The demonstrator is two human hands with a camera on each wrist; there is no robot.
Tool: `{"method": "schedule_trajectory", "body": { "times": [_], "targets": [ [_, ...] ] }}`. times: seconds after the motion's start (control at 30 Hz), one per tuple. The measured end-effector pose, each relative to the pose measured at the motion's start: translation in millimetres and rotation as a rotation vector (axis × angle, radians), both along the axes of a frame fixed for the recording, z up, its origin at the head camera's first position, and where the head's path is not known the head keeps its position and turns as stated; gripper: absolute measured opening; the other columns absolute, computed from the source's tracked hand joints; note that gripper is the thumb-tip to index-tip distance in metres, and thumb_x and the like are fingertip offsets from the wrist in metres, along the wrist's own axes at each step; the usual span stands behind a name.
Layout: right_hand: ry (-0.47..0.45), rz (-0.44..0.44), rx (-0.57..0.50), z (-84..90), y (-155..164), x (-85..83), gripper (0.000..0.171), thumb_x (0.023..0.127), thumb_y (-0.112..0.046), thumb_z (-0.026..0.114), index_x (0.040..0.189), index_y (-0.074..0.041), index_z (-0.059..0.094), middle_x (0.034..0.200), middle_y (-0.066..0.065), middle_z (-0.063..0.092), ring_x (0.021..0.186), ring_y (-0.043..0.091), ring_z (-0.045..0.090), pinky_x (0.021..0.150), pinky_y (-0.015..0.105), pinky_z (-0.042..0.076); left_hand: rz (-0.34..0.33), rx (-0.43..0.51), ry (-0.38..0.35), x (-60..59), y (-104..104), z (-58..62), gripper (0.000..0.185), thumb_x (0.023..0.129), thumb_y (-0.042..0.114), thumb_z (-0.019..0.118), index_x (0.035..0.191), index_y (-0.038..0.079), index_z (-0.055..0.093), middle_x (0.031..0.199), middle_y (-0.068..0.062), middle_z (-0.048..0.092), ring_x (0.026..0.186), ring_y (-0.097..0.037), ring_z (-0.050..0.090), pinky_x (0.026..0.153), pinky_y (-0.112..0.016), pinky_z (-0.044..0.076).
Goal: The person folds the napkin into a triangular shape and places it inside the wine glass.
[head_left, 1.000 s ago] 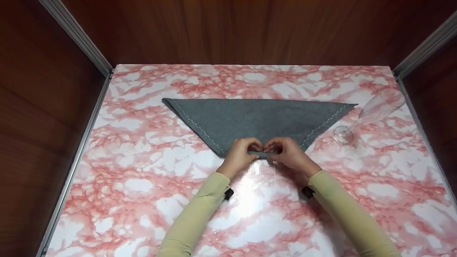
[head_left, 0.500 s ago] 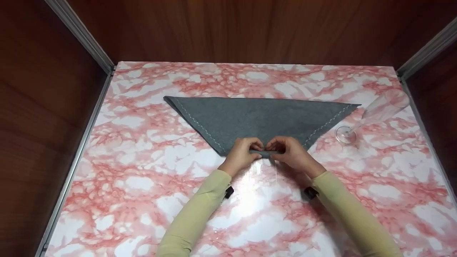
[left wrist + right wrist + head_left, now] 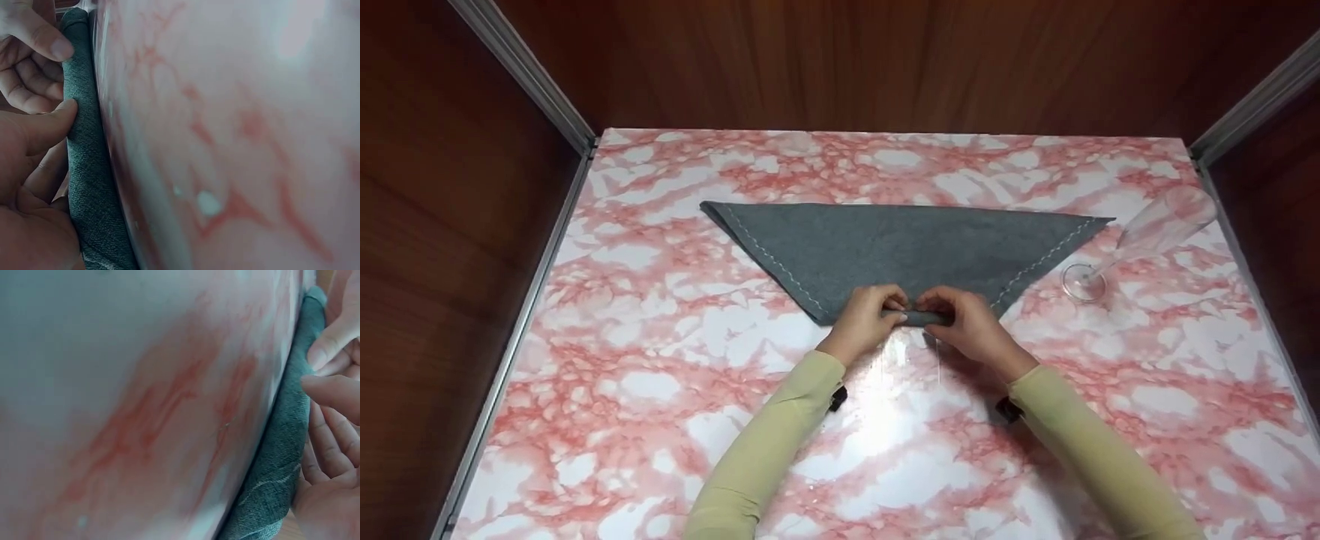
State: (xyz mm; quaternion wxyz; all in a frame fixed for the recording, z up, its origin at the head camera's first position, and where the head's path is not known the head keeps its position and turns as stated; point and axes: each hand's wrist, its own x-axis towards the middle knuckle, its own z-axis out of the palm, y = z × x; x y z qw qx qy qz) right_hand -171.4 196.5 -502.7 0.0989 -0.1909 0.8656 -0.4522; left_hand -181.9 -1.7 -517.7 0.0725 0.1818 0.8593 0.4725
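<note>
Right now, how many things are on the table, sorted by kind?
Cloth napkins: 1, the grey napkin, pinched at its near tip by the left hand and the right hand.
Glasses: 1, the clear stemmed glass, lying on its side at the right.
Total: 2 on the table.

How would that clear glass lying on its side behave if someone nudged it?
The clear glass lies on its side on the glossy marble-pattern table, so it would probably roll in a curve. It looks thin-walled, likely light and breakable. It lies near the table's right edge, so a nudge could be risky.
</note>
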Motion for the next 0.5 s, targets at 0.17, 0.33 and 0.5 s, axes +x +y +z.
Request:
{"method": "schedule_trajectory", "body": {
  "times": [0.17, 0.33, 0.5],
  "targets": [
    [0.016, 0.015, 0.067, -0.6, -0.1, -3.9, 0.035, 0.080, 0.005, 0.073, 0.111, -0.008, 0.065, 0.102, 0.005, 0.066, 0.091, 0.021, 0.063, 0.078, 0.038, 0.052, -0.005, -0.002, 0.001, -1.5, 0.6, 0.4, 0.015, 0.086, 0.003, 0.071, 0.101, 0.005, 0.069, 0.093, -0.005, 0.069, 0.089, -0.011, 0.065, 0.078, -0.017, 0.048],
    [-0.001, 0.030, 0.057, -0.1, -0.9, -7.9, 0.032, 0.082, 0.005, 0.071, 0.111, -0.006, 0.064, 0.099, 0.003, 0.066, 0.090, 0.019, 0.062, 0.077, 0.038, 0.052, 0.017, -0.014, 0.041, -1.7, 0.4, 2.6, 0.024, 0.084, 0.000, 0.071, 0.108, 0.003, 0.066, 0.094, -0.007, 0.067, 0.088, -0.016, 0.062, 0.078, -0.021, 0.048],
    [-0.023, 0.021, 0.038, -0.7, 0.1, -10.8, 0.028, 0.083, 0.005, 0.069, 0.108, -0.006, 0.064, 0.098, 0.003, 0.065, 0.089, 0.018, 0.063, 0.077, 0.037, 0.052, -0.004, 0.023, 0.065, -1.3, 3.1, 6.5, 0.031, 0.080, -0.009, 0.070, 0.108, 0.003, 0.066, 0.095, -0.009, 0.067, 0.090, -0.019, 0.064, 0.081, -0.024, 0.050]
  ]
}}
